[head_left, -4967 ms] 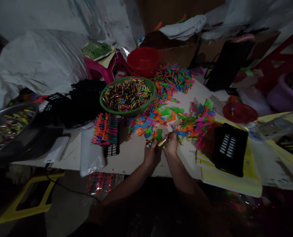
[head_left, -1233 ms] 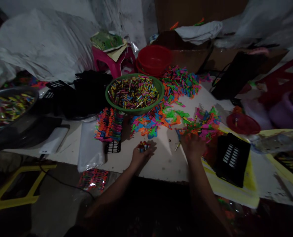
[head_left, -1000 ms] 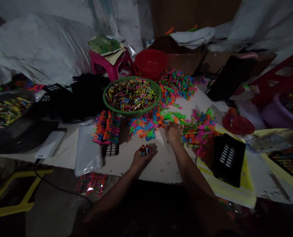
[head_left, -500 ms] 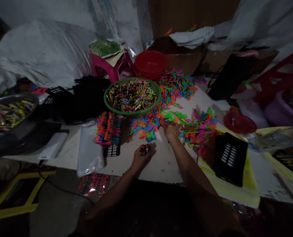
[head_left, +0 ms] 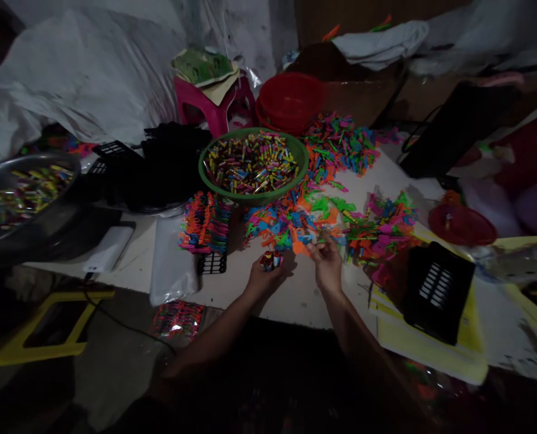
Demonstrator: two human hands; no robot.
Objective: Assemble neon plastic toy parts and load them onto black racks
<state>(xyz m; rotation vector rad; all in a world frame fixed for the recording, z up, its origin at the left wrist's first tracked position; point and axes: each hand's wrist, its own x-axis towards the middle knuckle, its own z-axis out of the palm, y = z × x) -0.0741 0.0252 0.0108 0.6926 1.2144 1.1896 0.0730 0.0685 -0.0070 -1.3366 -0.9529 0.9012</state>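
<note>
At the far left a metal basin (head_left: 21, 208) is sitting with a scatter of small coloured tubes inside it, and beside it a white slab (head_left: 109, 248) is lying on the pale bench (head_left: 241, 283). Further along, a row of bright plastic pieces (head_left: 205, 222) is standing in a black slotted rack (head_left: 211, 263), just in front of a green bowl (head_left: 253, 164) that is brimming with more coloured tubes. The left hand (head_left: 264, 278) is resting on the bench near that rack, its grip closing around a small bundle of coloured tubes (head_left: 270, 260) held upright. Just to its right, the right hand (head_left: 327, 265) is pinching its fingertips together at the near edge of the loose pile of neon plastic pieces (head_left: 304, 217); what it is gripping is too dim to tell. At the right a black slotted tray (head_left: 437, 290) is lying on yellow sheets (head_left: 469, 352).
</note>
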